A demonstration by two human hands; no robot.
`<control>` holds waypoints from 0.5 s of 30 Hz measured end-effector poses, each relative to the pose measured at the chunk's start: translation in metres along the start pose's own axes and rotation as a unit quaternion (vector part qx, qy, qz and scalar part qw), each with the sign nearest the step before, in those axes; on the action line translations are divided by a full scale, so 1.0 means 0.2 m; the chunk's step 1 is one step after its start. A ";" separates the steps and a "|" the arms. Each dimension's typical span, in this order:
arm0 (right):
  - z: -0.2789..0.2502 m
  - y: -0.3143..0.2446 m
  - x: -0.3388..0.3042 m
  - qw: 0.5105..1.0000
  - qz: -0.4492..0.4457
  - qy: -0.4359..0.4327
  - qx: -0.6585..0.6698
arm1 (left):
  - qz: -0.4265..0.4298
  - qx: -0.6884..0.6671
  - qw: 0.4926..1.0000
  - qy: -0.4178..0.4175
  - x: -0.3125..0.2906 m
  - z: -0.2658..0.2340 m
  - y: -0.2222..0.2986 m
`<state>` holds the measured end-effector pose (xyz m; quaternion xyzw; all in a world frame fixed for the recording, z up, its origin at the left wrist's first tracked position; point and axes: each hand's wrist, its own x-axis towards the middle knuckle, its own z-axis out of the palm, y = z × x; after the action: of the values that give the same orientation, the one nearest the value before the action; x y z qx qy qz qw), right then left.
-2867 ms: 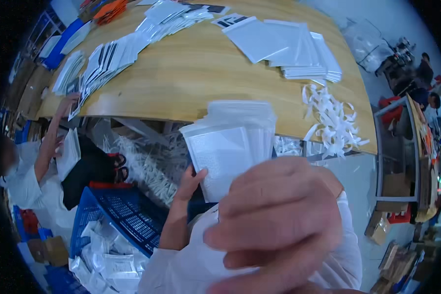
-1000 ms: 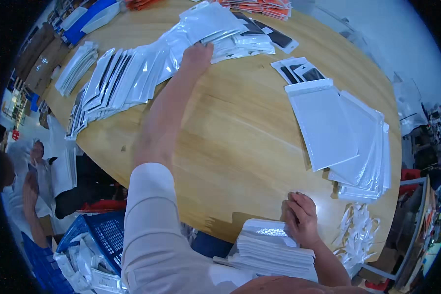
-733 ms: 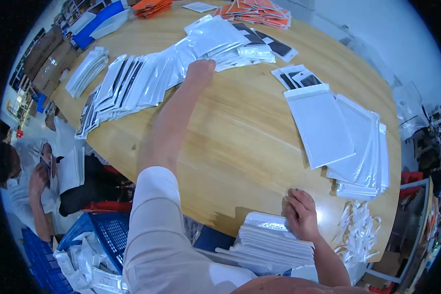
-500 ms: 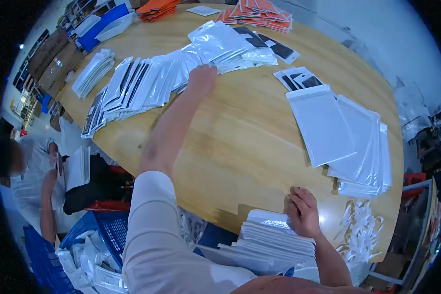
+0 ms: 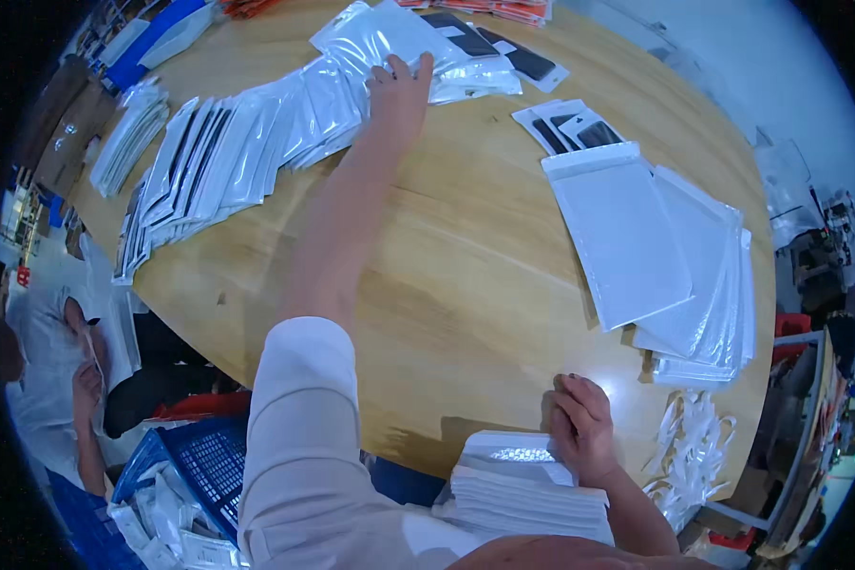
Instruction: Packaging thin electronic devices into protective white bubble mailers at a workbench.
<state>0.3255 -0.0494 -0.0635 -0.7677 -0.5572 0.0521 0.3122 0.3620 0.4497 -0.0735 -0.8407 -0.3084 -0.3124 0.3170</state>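
My left hand (image 5: 401, 87) reaches to the far side of the table, its fingers spread over the edge of a pile of glossy white plastic packages (image 5: 328, 103). It touches the nearest ones, and nothing is gripped in it. My right hand (image 5: 581, 429) rests near the front edge with its fingers curled in, and I see nothing in it. Right beside it is a stack of white padded envelopes (image 5: 527, 503), partly hidden by my body. Flat dark items in clear-fronted packs (image 5: 522, 63) lie just right of the left hand.
A fanned stack of large white envelopes (image 5: 622, 237) lies at right, with white peeled strips (image 5: 693, 446) nearer me. Orange packets (image 5: 503, 9) are at the far edge. A blue basket (image 5: 209, 470) of white packages stands lower left, near a seated person (image 5: 57, 370).
My left hand has spread its fingers over the packages, where they were bunched before. My right hand stays curled beside the envelopes. The view has shifted; the seated person's white stack is less visible.
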 end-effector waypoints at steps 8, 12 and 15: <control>0.00 0.02 -0.01 1.000 0.003 0.000 -0.008 | 0.025 -0.059 0.996 -0.060 0.01 0.05 -0.04; 0.01 0.03 -0.02 1.000 0.003 0.002 -0.003 | 0.002 -0.130 0.987 -0.094 -0.02 0.11 -0.07; 0.01 0.02 -0.01 1.000 0.005 -0.001 0.012 | -0.021 -0.170 0.982 -0.080 -0.04 0.17 -0.07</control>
<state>0.3270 -0.0520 -0.0678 -0.7666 -0.5528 0.0611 0.3209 0.3582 0.4804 -0.0947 -0.8980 -0.2929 -0.2984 0.1368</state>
